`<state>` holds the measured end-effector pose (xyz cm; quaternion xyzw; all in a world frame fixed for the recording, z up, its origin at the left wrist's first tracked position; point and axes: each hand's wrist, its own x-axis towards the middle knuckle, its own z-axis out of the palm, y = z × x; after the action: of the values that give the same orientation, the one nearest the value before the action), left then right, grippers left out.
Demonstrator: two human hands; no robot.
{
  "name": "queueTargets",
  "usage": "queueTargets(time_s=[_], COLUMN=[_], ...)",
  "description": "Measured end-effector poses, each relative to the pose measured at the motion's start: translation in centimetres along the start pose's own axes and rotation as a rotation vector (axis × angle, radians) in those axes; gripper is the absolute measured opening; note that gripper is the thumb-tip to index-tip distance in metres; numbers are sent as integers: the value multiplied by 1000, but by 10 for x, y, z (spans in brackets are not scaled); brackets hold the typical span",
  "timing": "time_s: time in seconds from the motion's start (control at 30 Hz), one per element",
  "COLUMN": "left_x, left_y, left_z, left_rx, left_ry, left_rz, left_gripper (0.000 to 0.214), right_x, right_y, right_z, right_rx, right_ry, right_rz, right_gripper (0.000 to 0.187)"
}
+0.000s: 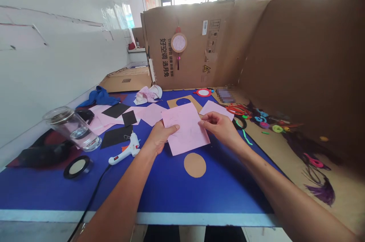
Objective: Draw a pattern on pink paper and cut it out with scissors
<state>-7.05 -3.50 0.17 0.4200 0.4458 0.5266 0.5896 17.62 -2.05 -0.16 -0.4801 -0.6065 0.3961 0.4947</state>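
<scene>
Between my hands a square pink paper [185,131] with faint line drawings is held up, tilted, above the blue table. My left hand [162,135] grips its left edge, thumb on top. At the right edge, my right hand [215,122] pinches the paper between thumb and fingers. Just below the sheet, a round cardboard disc [195,165] lies flat on the table. Behind it is a cardboard piece [188,101] with a round hole. A white glue gun [125,150] rests left of my left hand, its black cord running off the front edge.
On the left stand a glass jar [72,129] and a roll of tape [76,167], near black squares [115,110] and pink sheets [152,113]. Orange-handled scissors [236,110], coloured cords and a purple tassel [322,190] lie right. Cardboard walls [191,70] enclose the back and right.
</scene>
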Motion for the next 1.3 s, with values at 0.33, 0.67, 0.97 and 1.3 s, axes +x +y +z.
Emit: queueTargets(time_s=[0.33, 0.67, 0.97, 1.3], left_x=[7, 9, 12, 12], left_y=[-6, -12, -14, -16], left_z=[7, 14, 13, 14], left_rx=[61, -60, -101, -143], left_ry=[82, 177, 211, 213], left_rz=[-4, -10, 27, 7], left_gripper=[49, 37, 31, 34], right_x=[0, 0, -2, -2], right_y=[2, 1, 1, 3], right_z=[-9, -11, -9, -7], right_rx=[60, 42, 33, 6], right_ry=[-82, -138, -183, -183], right_rz=[152, 249, 264, 236], right_gripper=[33, 36, 35, 33])
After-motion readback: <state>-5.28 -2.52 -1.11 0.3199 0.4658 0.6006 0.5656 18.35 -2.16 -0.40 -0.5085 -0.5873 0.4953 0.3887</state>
